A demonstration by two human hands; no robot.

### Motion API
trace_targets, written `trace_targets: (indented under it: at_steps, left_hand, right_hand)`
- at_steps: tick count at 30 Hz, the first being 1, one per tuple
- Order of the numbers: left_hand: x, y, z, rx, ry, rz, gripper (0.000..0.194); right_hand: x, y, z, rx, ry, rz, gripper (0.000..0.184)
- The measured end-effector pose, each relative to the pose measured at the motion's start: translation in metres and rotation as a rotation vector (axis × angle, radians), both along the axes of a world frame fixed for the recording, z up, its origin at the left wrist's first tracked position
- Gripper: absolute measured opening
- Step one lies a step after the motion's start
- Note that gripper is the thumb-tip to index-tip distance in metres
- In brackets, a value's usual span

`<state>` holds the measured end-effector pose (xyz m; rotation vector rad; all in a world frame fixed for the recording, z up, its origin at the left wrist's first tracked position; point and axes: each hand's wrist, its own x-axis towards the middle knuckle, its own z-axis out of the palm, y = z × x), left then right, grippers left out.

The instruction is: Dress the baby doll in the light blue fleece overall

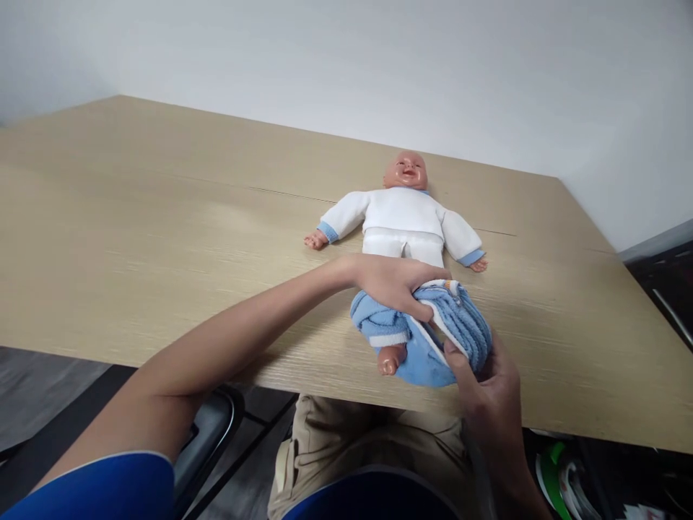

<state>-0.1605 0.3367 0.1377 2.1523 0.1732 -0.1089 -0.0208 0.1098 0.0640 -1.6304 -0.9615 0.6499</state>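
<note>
A baby doll (403,209) in a white top with blue cuffs lies on its back, its head toward the wall. Light blue terry pants (463,328) with white trim are bunched around its lower legs. One bare foot (390,359) pokes out of the left leg opening; the other foot is hidden in the bunched cloth. My left hand (398,282) reaches across the doll's legs, its thumb and fingers closed on the upper edge of the pants. Cupping the gathered right pant leg from below and outside, my right hand (487,383) grips it with the thumb on top.
The doll lies near the front edge of a wooden table (216,209), with a pale wall (346,65) behind. Below the edge are a dark chair (214,426) at left and dark shelving with a green item (552,473) at right.
</note>
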Motion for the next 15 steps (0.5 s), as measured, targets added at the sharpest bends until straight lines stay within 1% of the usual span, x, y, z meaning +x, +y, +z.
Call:
trace_targets:
  at_steps: [2, 5, 9, 11, 15]
  left_hand:
    - [0.000, -0.005, 0.002, 0.066, 0.047, 0.034, 0.038]
    - [0.001, -0.013, 0.006, 0.210, 0.121, 0.088, 0.044]
    - [0.001, -0.019, 0.008, 0.364, 0.211, 0.120, 0.048]
    - [0.001, -0.020, 0.007, 0.393, 0.231, 0.114, 0.047]
    - [0.002, -0.019, 0.006, 0.342, 0.214, 0.069, 0.047]
  right_hand:
    - [-0.004, -0.002, 0.002, 0.007, 0.056, 0.013, 0.047]
    - [-0.013, -0.005, 0.003, -0.023, 0.158, 0.053, 0.053]
    - [-0.020, -0.007, -0.005, -0.090, 0.189, 0.088, 0.065]
    - [-0.020, -0.008, -0.009, -0.114, 0.181, 0.087, 0.065]
    - [-0.017, -0.010, -0.013, -0.106, 0.104, 0.058, 0.059]
